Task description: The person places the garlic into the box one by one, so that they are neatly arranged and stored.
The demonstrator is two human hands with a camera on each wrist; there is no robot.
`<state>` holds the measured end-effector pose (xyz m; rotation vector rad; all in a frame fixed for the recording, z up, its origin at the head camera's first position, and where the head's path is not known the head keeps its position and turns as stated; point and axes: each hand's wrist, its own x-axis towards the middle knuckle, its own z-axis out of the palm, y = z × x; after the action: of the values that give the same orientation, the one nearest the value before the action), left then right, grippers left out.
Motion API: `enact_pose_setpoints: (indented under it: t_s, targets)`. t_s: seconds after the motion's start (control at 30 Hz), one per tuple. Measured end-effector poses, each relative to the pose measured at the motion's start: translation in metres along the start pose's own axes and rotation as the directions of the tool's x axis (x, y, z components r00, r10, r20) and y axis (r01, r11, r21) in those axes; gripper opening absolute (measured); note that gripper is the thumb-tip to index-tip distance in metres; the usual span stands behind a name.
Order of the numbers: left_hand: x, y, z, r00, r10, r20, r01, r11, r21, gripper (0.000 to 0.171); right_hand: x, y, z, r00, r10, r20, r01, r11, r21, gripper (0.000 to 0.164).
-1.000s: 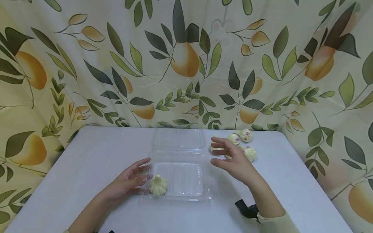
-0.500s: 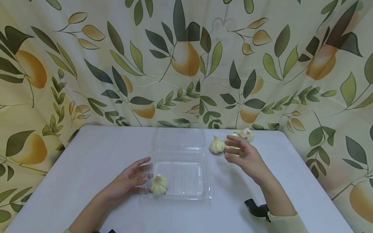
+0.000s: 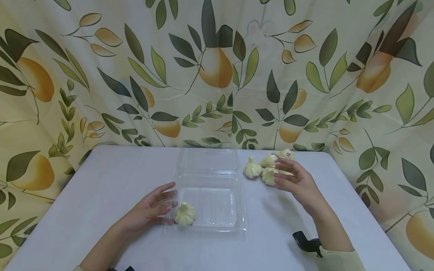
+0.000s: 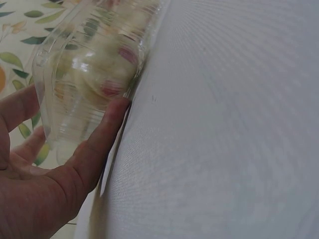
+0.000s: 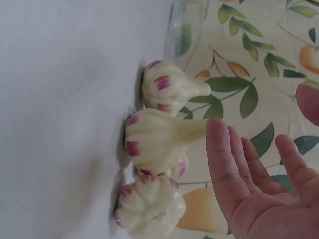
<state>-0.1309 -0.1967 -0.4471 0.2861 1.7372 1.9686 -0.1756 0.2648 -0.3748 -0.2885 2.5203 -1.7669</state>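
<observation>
1. Clear box (image 3: pixel 217 209) is resting on the white table (image 3: pixel 135 165), its lid (image 3: pixel 207 162) lying open behind.
2. One garlic bulb (image 3: pixel 185 214) is sitting inside the box, at its near-left corner.
3. Left hand (image 3: pixel 150 207) is touching the box's left wall, fingers spreading apart.
4. Several loose bulbs (image 3: pixel 252 168) are lying right of the box's lid.
5. Right hand (image 3: pixel 300 184) is hovering right of the box, beside these bulbs, fingers standing apart; contact unclear.

Garlic cluster (image 3: pixel 269 176) partly hidden, container (image 4: pixel 75 119) cropped
Right hand (image 3: pixel 301 186) covers part; left wrist view's top edge cuts container, bulb (image 4: pixel 102 74) inside blurry.
</observation>
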Motion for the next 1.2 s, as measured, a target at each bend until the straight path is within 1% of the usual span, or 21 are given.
enact_pose_setpoints:
  t_s: [0.3, 0.63, 0.8, 0.93, 1.07, 1.2]
  targets:
    - [-0.001, -0.001, 0.0, 1.0, 0.01, 0.001, -0.01, 1.0, 0.003, 0.07, -0.002, 0.01, -0.011, 0.998, 0.045, -0.044, -0.045, 0.999, 0.007, 0.068]
    - [0.0, 0.0, 0.0, 1.0, 0.004, -0.005, -0.004, 1.0, 0.001, 0.071, -0.002, 0.024, -0.023, 0.994, 0.057, -0.09, -0.055, 0.998, 0.025, 0.063]
    - [-0.001, -0.002, -0.001, 1.0, 0.002, -0.005, -0.002, 1.0, -0.004, 0.072, -0.002, 0.028, -0.028, 0.987, 0.106, -0.123, -0.102, 0.994, 0.039, 0.066]
    - [-0.001, -0.002, -0.001, 1.0, 0.007, 0.002, -0.007, 1.0, -0.007, 0.071, 0.001, 0.029, -0.03, 0.968, 0.176, -0.181, -0.173, 0.984, 0.034, 0.068]
    - [0.0, -0.002, -0.001, 1.0, 0.005, 0.0, -0.005, 1.0, -0.002, 0.071, 0.005, 0.03, -0.031, 0.936, 0.238, -0.26, -0.247, 0.969, -0.003, 0.068]
    - [0.0, -0.002, -0.001, 1.0, 0.005, -0.002, -0.005, 1.0, 0.005, 0.07, 0.011, 0.032, -0.032, 0.906, 0.279, -0.317, -0.31, 0.949, -0.051, 0.066]
